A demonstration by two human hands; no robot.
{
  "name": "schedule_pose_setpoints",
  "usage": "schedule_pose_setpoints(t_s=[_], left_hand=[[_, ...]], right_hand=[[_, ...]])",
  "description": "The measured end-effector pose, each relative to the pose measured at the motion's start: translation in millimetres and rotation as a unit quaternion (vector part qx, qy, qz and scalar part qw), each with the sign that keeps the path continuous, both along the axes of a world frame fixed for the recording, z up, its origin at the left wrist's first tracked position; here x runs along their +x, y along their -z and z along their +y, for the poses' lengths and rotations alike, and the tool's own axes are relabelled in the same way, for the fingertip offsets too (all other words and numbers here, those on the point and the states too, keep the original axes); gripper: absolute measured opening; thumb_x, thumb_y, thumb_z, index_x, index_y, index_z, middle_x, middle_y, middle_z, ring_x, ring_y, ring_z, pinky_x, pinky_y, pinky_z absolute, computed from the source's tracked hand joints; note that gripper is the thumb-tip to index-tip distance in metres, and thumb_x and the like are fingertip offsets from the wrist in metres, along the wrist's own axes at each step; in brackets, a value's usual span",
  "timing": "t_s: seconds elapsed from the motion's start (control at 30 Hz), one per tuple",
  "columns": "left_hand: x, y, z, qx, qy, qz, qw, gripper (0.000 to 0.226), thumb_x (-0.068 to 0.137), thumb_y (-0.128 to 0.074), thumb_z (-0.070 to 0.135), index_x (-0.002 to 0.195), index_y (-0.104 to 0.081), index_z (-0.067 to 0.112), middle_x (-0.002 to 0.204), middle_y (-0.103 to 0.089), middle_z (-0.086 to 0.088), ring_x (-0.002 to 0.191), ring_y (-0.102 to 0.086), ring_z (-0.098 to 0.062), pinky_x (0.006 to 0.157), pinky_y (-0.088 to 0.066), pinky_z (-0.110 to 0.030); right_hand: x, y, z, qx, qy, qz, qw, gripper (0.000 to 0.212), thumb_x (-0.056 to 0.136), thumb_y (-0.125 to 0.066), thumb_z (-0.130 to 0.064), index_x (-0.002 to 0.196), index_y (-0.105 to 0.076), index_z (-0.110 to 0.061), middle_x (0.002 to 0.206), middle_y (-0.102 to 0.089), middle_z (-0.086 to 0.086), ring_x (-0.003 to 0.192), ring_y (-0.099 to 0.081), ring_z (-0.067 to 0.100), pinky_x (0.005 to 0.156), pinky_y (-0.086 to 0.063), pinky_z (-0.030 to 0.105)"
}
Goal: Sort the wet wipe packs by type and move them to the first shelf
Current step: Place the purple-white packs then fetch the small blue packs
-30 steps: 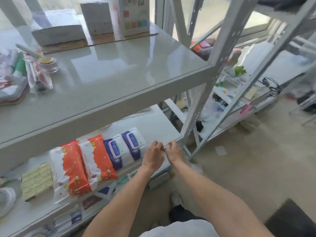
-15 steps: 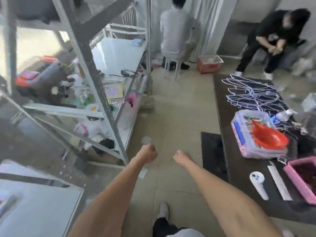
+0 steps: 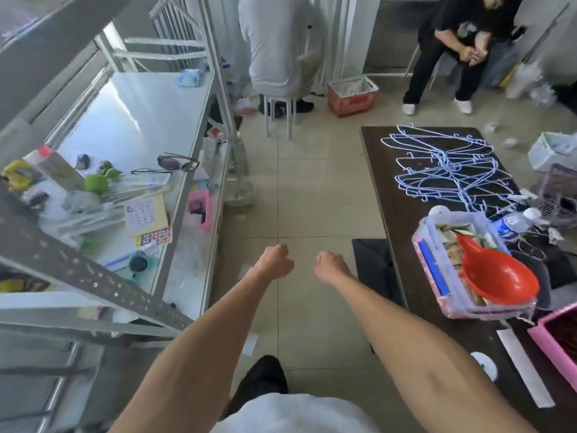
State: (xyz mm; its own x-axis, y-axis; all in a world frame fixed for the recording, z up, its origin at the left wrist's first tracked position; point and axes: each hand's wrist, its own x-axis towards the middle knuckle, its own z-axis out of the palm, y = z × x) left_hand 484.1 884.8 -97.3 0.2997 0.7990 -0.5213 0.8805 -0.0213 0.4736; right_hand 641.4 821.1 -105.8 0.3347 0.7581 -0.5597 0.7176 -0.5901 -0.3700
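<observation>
Fingers (image 3: pixel 281 252) clenched on left hand (image 3: pixel 276 261) and right hand (image 3: pixel 331 267), holding nothing above the floor (image 3: pixel 312 195). A second ago they were at the wet wipe packs on the shelf. Now no packs show, so that batch seems placed.

On the left, a white shelf (image 3: pixel 150 98) carries sunglasses (image 3: pixel 178 163) near its front edge, a green toy (image 3: pixel 100 182) and a yellow printed card (image 3: pixel 146 215) amid blurred clutter. On the right, a dark table (image 3: pixel 402 195) bears tangled wire hangers (image 3: pixel 443 164) at its far end, a clear bin (image 3: pixel 431 254) mid-table, what may be a water bottle (image 3: pixel 512 221) beside it, and a pink box (image 3: pixel 552 342) at the near right edge. A red crate (image 3: pixel 352 95) sits on the tiled floor (image 3: pixel 312 189).
</observation>
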Motion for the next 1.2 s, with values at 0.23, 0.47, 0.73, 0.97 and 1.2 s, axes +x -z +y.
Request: schedule_pose_setpoints(t_s=[0.23,0.47,0.73,0.97,1.2], left_hand=[[9.3,28.8,154.7,-0.021,-0.024,0.009,0.999,0.053,0.089,-0.058,0.03,0.139,-0.054,0.012,0.139,-0.059,-0.015,0.127,-0.058,-0.037,0.106,-0.05,-0.04],[26.1,26.6,304.8,-0.057,-0.039,0.012,0.998,0.055,0.085,-0.057,0.033,0.136,-0.054,0.012,0.139,-0.06,-0.012,0.128,-0.058,-0.036,0.107,-0.05,-0.041],[63.1,21.0,439.2,-0.042,-0.046,0.002,0.998,0.052,0.091,-0.057,0.025,0.14,-0.052,0.008,0.142,-0.057,-0.015,0.128,-0.057,-0.034,0.101,-0.049,-0.037],[82.6,30.4,562.6,-0.048,-0.097,0.004,0.994,0.051,0.093,-0.054,0.018,0.142,-0.052,0.003,0.137,-0.059,-0.019,0.123,-0.058,-0.035,0.089,-0.048,-0.034],[100.5,19.3,681.0,-0.006,-0.189,-0.028,0.982,0.039,0.089,-0.055,0.02,0.124,-0.064,0.004,0.126,-0.068,-0.018,0.118,-0.062,-0.036,0.088,-0.046,-0.031]], right_hand=[[10.2,9.4,158.8,0.005,-0.045,-0.033,0.998,0.05,0.1,-0.045,-0.028,0.149,-0.048,-0.017,0.144,-0.059,0.016,0.133,-0.054,0.036,0.106,-0.046,0.04],[21.1,-5.4,311.1,-0.001,-0.052,-0.036,0.998,0.057,0.103,-0.045,-0.033,0.158,-0.038,-0.021,0.154,-0.052,0.013,0.14,-0.048,0.033,0.113,-0.039,0.039],[56.9,2.9,451.1,0.004,-0.038,0.002,0.999,0.051,0.103,-0.046,-0.03,0.152,-0.045,-0.017,0.146,-0.057,0.018,0.132,-0.055,0.035,0.106,-0.047,0.039],[99.8,12.7,593.2,0.015,-0.081,0.022,0.996,0.049,0.104,-0.043,-0.029,0.151,-0.046,-0.016,0.14,-0.061,0.018,0.124,-0.06,0.035,0.101,-0.049,0.039],[117.1,0.6,751.6,0.044,-0.146,0.025,0.988,0.05,0.102,-0.045,-0.027,0.151,-0.047,-0.016,0.15,-0.055,0.018,0.139,-0.048,0.034,0.109,-0.042,0.036]])
